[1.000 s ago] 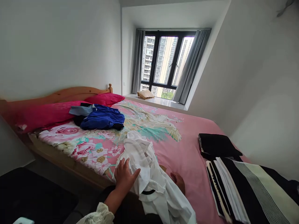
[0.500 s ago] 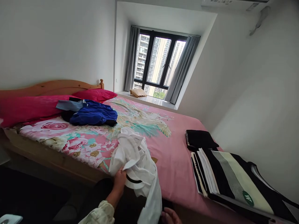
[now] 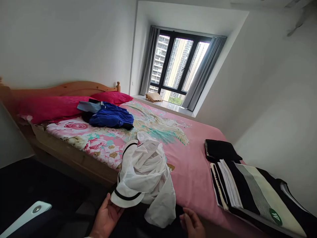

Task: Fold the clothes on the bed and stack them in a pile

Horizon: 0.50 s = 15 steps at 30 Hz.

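A crumpled white garment [image 3: 148,178] with black-striped bands lies over the near edge of the bed, its lower part hanging past the edge. My left hand [image 3: 109,215] is palm up at the lower left of the garment, beside a black-striped band; its thumb is apart and its fingertips are partly hidden under the cloth. To the right of the hanging part, my right hand [image 3: 192,223] has loosely bent fingers, apart from the white cloth, with nothing visible in them.
The bed [image 3: 188,178] has a pink flowered sheet. Folded clothes [image 3: 257,191] and a black folded garment [image 3: 220,150] are at the right. Blue clothing [image 3: 111,115] lies near the red pillows [image 3: 54,107]. A white object [image 3: 37,209] is at lower left.
My left hand has let go of the bunched cloth and turned palm up, lower down. The garment has shifted, showing more black-striped band on its left. The view has swung left.
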Each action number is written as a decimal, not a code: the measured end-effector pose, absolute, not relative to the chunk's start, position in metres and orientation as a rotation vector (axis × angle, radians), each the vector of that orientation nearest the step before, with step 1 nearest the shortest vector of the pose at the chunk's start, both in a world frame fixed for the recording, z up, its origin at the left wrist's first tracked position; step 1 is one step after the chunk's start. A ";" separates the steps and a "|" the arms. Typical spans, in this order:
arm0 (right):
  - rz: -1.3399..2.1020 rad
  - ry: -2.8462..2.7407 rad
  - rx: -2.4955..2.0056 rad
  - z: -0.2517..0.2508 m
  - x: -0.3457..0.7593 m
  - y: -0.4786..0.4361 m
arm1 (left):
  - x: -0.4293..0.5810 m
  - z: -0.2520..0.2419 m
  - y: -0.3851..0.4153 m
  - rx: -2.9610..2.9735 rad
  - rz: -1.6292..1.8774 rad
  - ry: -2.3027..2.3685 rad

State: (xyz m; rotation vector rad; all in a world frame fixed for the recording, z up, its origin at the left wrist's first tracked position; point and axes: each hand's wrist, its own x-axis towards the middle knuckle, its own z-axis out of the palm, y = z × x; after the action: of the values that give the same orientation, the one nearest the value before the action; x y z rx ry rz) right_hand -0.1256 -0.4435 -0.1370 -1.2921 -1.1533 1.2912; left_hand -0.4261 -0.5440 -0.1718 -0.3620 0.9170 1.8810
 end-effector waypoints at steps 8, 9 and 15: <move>0.634 -2.221 -0.834 -0.084 -0.237 -0.419 | -0.414 -0.150 -0.545 -0.195 1.753 0.961; 0.526 -2.316 -0.819 -0.082 -0.249 -0.414 | -0.412 -0.151 -0.546 -0.199 1.727 0.983; 0.343 -2.418 -0.731 -0.071 -0.275 -0.399 | -0.404 -0.163 -0.560 -0.189 1.611 0.995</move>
State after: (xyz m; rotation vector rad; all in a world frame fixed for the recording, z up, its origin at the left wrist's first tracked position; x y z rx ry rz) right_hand -0.2755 -0.3993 -0.0710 -0.7314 -2.4177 0.3425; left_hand -0.4040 -0.5605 -0.1628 -0.1890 0.9954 1.6110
